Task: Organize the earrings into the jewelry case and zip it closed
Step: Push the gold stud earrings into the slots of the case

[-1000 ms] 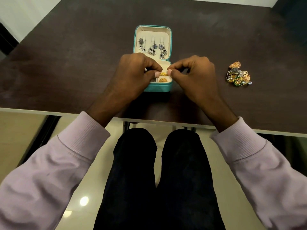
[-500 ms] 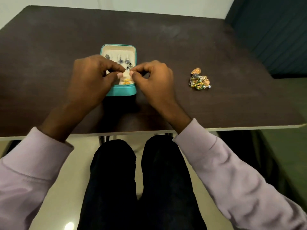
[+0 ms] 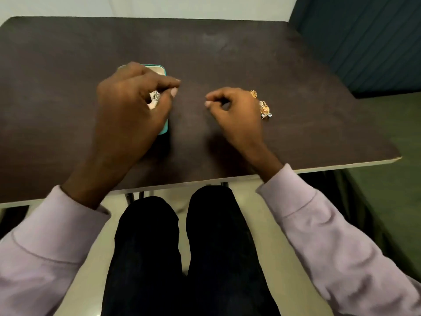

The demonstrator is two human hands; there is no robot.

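The teal jewelry case point(image 3: 164, 127) lies open on the dark brown surface point(image 3: 227, 53), almost wholly hidden beneath the left hand point(image 3: 129, 106); only its far rim, a strip of cream lining and its near right corner show. Silver earrings point(image 3: 156, 95) inside it peep through the gap under the left fingers. That hand hovers over the case, forefinger and thumb stretched toward the right with their tips slightly apart, a narrow grip with nothing seen between them. Well to the right of it, the right hand point(image 3: 232, 108) has thumb and forefinger pressed tip to tip, the other fingers curled; whether this grip holds anything is too small to tell. Just behind the right hand's knuckles lies the pile of loose gold earrings point(image 3: 264, 108), partly covered by it. Lilac sleeves point(image 3: 330, 236) cover both forearms.
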